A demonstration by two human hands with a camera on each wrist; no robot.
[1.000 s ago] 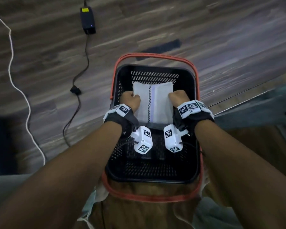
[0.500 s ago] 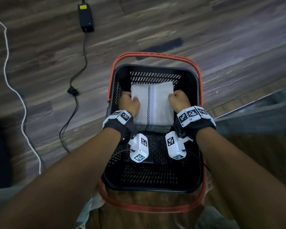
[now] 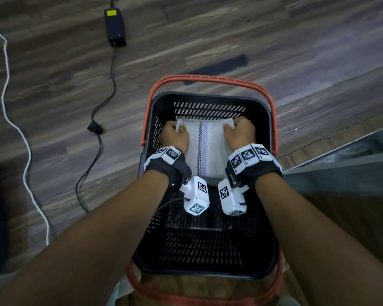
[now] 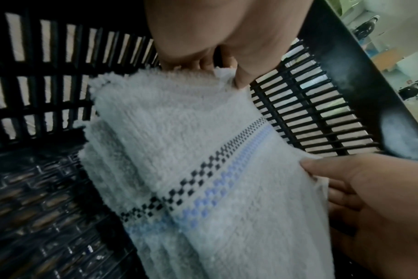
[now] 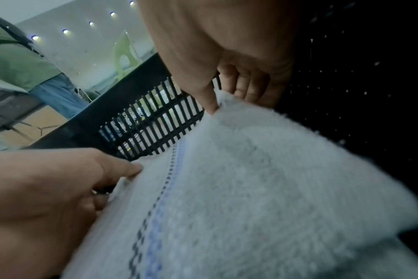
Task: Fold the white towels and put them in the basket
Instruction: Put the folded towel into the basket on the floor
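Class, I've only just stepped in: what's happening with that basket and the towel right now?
A person is lowering a folded white towel with a checked and blue stripe into a black basket with orange handles, which sits over a wooden floor. The left hand grips the towel's left edge and the right hand grips its right edge, at the basket's far end. Neither hand has let go yet.
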